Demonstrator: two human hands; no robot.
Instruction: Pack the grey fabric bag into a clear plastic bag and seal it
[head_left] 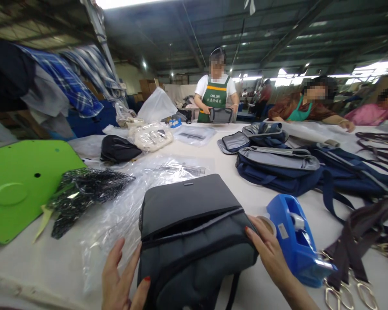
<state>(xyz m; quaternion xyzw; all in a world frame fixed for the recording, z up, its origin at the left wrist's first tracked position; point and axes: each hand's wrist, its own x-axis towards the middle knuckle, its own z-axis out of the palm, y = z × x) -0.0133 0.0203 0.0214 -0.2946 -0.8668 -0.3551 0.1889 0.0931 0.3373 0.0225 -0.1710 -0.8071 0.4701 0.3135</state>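
A dark grey bag [197,254] lay on the white desk [225,165] just left of the blue tape dispenser [289,237], a dark slit [194,224] open across it. On the bag's side away from the dispenser, the worker's left hand [124,275] rested with an open grip, fingers spread against the edge. The right hand [270,249], just left of the dispenser, touched the bag's near side; from where I stood, I could not tell whether its grip was closed on it. Well left of the dispenser lay clear plastic [116,232], a crumpled black bundle [87,191] and a bright green board [19,185]. Navy bags [278,165] lay beyond the dispenser, dark straps [354,237] with metal clasps to its right. Far beyond it, a co-worker [215,97] in a green apron held a second grey bag [221,115].
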